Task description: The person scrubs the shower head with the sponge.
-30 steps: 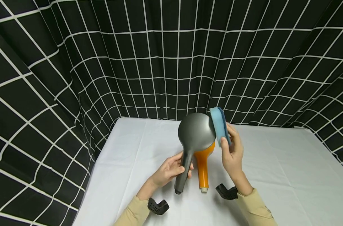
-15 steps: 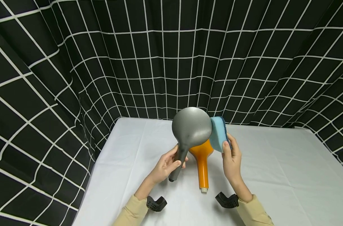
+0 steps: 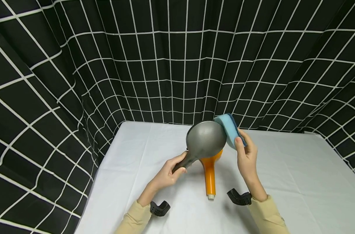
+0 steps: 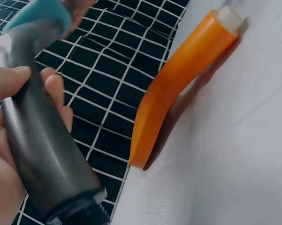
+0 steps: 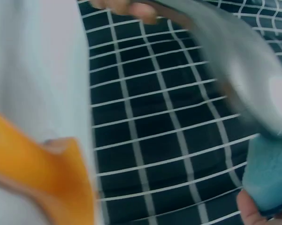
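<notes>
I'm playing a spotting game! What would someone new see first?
Probably the bright orange shower head on the white tablecloth. Partly covering it in the head view is a gray shower head gripped in the left hand, with the right hand holding a light-blue sponge to its side. Behind them hangs a black, white-gridded curtain.

Sponge (image 3: 230,131) right of the raised showerhead (image 3: 206,139) — second showerhead (image 3: 209,177) below, on the cloth (image 3: 297,175).

Grey shower head (image 3: 206,139), light-and-dark-blue sponge (image 3: 229,130), orange shower head (image 3: 209,177), black curtain (image 3: 177,70) with white grid, white tablecloth (image 3: 282,172)
</notes>
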### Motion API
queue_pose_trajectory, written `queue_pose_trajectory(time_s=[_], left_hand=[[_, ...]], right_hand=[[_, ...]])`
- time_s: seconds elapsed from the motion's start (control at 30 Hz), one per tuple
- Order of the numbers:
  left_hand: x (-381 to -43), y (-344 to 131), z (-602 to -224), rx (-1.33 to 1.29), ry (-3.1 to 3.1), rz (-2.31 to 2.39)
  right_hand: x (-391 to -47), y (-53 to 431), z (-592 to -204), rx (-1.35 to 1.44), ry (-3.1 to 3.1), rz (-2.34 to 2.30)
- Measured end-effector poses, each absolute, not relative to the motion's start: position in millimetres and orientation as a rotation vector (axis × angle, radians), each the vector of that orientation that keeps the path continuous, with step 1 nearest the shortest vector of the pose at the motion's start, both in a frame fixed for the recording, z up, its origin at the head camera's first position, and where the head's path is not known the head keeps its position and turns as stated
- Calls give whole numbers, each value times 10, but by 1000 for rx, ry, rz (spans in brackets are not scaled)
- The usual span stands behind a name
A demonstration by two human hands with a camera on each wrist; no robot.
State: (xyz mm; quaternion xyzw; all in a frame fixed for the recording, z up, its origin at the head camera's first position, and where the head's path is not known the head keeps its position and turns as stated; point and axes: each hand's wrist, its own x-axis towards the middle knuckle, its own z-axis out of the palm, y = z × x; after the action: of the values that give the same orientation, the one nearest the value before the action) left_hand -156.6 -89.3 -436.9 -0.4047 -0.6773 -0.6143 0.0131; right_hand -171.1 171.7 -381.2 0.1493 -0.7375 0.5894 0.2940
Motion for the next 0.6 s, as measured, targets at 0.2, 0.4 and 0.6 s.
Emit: queue_pose_trajectory(time_s=[0.2,0.4,0.6], left_hand=[[-1581,-930,-4393,-1169,-2244,-1525],[-1548,-942,-4359,-1041,-2367,-980],[-1581,-938,-4350,-991,-2257,-618]], right_hand=[[-1661,1724,-3916,268,-2037,1578],[-1526,1528,-3509,570,-1919,1350],[-1529,1505,-3435,797,-1780,1115]])
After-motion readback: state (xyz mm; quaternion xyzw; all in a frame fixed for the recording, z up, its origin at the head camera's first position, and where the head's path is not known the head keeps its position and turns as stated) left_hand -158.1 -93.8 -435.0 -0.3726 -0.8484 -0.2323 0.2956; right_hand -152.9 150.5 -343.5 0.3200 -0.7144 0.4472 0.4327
